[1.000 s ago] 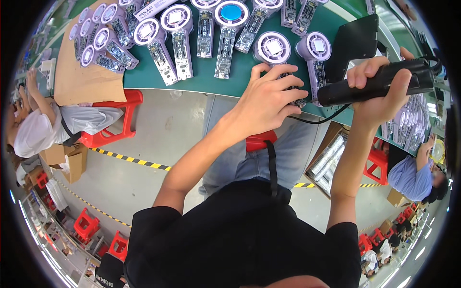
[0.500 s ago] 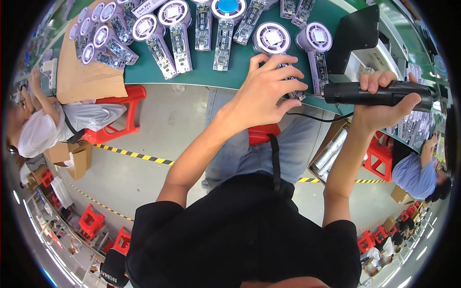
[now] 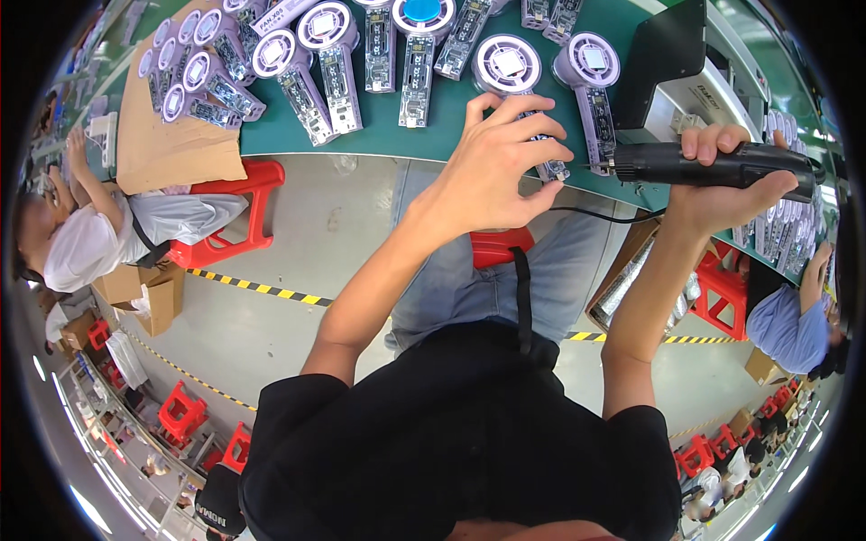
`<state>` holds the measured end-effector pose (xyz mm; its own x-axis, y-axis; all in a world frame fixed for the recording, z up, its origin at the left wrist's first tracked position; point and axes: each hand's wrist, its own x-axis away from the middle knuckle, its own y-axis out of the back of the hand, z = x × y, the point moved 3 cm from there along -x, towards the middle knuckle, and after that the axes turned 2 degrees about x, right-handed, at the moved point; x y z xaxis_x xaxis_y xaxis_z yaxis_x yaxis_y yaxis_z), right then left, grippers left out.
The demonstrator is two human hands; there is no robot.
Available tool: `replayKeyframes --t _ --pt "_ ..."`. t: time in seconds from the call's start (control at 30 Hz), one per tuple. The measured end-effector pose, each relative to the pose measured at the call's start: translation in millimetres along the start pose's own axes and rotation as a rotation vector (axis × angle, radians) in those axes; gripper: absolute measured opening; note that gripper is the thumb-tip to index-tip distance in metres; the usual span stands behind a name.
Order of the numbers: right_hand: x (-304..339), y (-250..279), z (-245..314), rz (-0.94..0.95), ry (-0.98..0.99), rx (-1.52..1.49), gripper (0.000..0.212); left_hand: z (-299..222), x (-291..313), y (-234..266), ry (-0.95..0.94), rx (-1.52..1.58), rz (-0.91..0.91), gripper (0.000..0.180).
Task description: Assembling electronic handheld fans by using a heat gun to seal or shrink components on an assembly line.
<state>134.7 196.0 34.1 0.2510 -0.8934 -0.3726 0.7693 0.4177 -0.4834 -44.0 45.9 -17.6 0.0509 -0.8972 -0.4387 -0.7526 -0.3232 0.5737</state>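
My left hand [image 3: 492, 167] grips the handle of a lilac handheld fan [image 3: 507, 63] at the front of the green table. Its round head faces up with a white square in the middle, and the exposed circuit board shows between my fingers and thumb. In my right hand [image 3: 717, 194] is a black electric screwdriver [image 3: 651, 164], held level. Its thin bit points left, close to the lower end of that fan's handle; whether it touches is too small to tell. Another opened fan [image 3: 593, 61] lies just right of the held one, near the screwdriver's nose.
Several opened fans [image 3: 419, 77] lie on the green table [image 3: 370, 135], some on brown cardboard [image 3: 167, 158] at the left. A box-shaped device with a black panel [image 3: 663, 68] stands at the right. A black cable [image 3: 609, 216] hangs near the edge. People sit on both sides.
The picture has shifted slightly. My left hand still grips the fan, and the screwdriver's bit has come a little up along with my right hand.
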Motion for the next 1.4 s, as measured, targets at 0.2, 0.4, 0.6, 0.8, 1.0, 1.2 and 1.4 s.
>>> replayKeyframes --t 0.2,0.4,0.6,0.8,1.0,1.2,1.4 --pt "1.8 0.6 3.3 -0.005 0.004 -0.003 0.061 -13.5 -3.1 2.9 0.026 -0.081 0.010 0.019" --pt "8.2 3.8 21.9 -0.030 0.028 0.021 0.058 -45.8 -18.3 7.8 -0.040 -0.465 0.199 0.016" --pt "25.6 10.1 29.5 -0.089 0.033 0.006 0.057 -47.7 -36.9 5.3 -0.235 -0.543 0.540 0.016" --pt "65.0 19.7 32.7 -0.210 -0.041 0.123 0.052 -48.2 -59.3 9.4 -0.357 -0.523 0.736 0.019" --pt "109.4 18.8 12.3 -0.292 -0.158 0.075 0.053 -37.6 -75.8 -6.9 -0.292 -0.482 0.957 0.016" --pt "135.1 33.8 6.6 -0.427 -0.203 -0.041 0.048 -39.2 -80.9 -10.9 -0.396 -0.490 1.028 0.018" --pt "143.2 46.9 8.9 -0.480 -0.201 -0.027 0.043 -42.7 -72.7 -5.4 -0.621 -0.664 0.953 0.028"
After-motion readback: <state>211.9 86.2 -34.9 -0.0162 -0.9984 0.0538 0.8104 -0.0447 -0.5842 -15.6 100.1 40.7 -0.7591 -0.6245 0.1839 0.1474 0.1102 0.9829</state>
